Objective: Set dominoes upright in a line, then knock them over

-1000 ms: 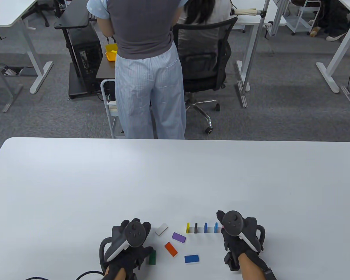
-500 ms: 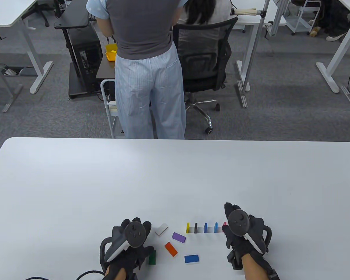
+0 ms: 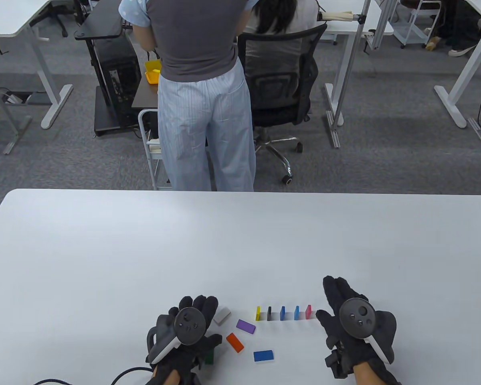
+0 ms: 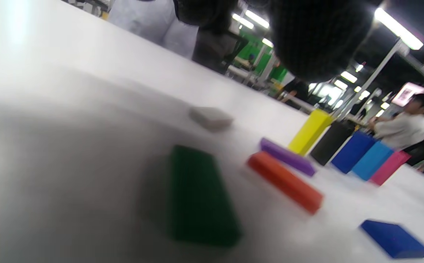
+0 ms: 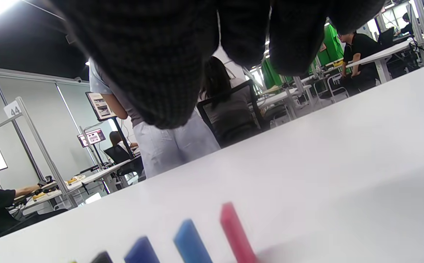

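Grey carpet (image 3: 385,152); white desks (image 3: 20,20); mesh chair (image 3: 282,80)

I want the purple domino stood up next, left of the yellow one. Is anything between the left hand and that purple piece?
Nothing visible blocks it. The purple domino lies flat just right of the left hand, with bare table between; the white domino sits beyond that path and the orange domino nearer the person.

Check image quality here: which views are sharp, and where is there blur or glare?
Table view: sharp, evenly lit. Left wrist view: green domino and near table blurred, glare at top left. Right wrist view: pink domino soft, background sharper.
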Demonstrator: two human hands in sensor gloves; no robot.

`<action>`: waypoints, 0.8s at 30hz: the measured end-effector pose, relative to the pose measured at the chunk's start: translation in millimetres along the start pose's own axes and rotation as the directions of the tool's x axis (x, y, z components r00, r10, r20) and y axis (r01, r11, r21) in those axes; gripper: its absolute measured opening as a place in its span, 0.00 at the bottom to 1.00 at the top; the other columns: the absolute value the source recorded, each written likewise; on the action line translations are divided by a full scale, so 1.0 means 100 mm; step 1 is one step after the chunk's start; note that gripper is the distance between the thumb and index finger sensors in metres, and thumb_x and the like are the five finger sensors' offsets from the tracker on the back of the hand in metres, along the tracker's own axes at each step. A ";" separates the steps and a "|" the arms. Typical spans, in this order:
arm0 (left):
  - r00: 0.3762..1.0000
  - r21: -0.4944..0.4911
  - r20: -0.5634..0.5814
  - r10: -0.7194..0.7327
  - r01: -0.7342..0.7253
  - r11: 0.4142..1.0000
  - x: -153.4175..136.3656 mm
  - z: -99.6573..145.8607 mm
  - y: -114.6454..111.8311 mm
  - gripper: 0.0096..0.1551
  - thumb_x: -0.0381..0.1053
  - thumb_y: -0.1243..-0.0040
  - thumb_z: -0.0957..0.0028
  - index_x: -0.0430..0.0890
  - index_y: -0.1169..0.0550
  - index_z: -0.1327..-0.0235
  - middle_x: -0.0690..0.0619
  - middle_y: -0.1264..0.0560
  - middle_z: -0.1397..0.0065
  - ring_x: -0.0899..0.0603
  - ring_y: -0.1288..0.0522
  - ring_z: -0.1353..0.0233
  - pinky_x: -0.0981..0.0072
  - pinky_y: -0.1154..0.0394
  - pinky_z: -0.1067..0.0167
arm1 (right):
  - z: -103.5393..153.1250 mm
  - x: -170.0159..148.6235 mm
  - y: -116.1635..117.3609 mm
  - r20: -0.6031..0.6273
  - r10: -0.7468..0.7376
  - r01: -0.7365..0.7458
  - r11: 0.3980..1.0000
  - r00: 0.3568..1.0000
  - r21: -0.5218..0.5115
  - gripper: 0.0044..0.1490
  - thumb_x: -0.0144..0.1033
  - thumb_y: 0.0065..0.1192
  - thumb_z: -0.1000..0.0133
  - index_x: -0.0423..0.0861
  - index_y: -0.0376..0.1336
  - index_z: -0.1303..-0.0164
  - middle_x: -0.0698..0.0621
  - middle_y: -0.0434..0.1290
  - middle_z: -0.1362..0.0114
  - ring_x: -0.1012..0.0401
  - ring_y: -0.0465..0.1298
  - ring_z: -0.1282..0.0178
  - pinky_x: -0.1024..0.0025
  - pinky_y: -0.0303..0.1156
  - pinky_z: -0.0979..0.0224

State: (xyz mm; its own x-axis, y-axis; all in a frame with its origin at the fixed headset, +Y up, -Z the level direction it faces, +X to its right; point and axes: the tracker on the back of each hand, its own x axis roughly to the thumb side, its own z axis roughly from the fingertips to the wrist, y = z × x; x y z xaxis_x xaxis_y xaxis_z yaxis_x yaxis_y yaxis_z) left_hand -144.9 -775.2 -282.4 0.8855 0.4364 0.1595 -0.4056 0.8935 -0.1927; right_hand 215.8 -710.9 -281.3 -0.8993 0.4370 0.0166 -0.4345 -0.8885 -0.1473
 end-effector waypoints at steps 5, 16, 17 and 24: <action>0.996 0.084 0.056 -0.069 0.064 0.994 0.25 -0.04 -0.08 0.56 0.59 0.27 0.63 0.60 0.48 0.26 0.54 0.32 0.17 0.33 0.43 0.15 0.31 0.49 0.21 | 0.12 -0.19 0.10 0.004 0.039 -0.039 0.996 0.999 0.074 0.55 0.45 0.78 0.56 0.47 0.54 0.20 0.39 0.59 0.19 0.38 0.66 0.23 0.35 0.57 0.22; 0.956 -0.017 -0.014 -0.292 0.291 0.956 0.69 -0.50 -0.21 0.62 0.55 0.21 0.67 0.60 0.50 0.27 0.60 0.20 0.27 0.39 0.37 0.15 0.33 0.47 0.20 | 0.22 -0.20 0.20 0.036 -0.017 0.014 0.997 0.999 0.078 0.59 0.46 0.77 0.56 0.45 0.50 0.19 0.36 0.56 0.19 0.36 0.65 0.24 0.35 0.58 0.24; 0.950 -0.030 -0.018 -0.312 0.312 0.950 0.70 -0.53 -0.24 0.66 0.55 0.21 0.67 0.61 0.55 0.27 0.61 0.22 0.26 0.38 0.38 0.15 0.33 0.47 0.20 | 0.23 -0.20 0.19 0.037 -0.033 0.030 0.997 0.999 0.074 0.61 0.46 0.77 0.57 0.43 0.47 0.19 0.35 0.56 0.19 0.36 0.65 0.25 0.35 0.58 0.24; 0.930 -0.091 0.008 -0.369 0.368 0.925 0.73 -0.66 -0.45 0.66 0.55 0.20 0.68 0.61 0.54 0.27 0.64 0.19 0.29 0.39 0.37 0.15 0.33 0.47 0.20 | 0.20 -0.24 0.19 0.002 -0.082 0.081 0.992 0.997 0.096 0.63 0.46 0.77 0.56 0.42 0.45 0.19 0.34 0.54 0.19 0.35 0.65 0.25 0.34 0.58 0.25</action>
State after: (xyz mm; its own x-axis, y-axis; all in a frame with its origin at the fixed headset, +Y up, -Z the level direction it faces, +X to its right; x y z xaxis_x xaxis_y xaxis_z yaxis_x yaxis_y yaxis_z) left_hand -47.1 -790.2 -325.5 0.9708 0.0772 0.2271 -0.0291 0.9778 -0.2077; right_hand 228.0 -741.1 -264.4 -0.8610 0.5077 0.0308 -0.5086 -0.8595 -0.0501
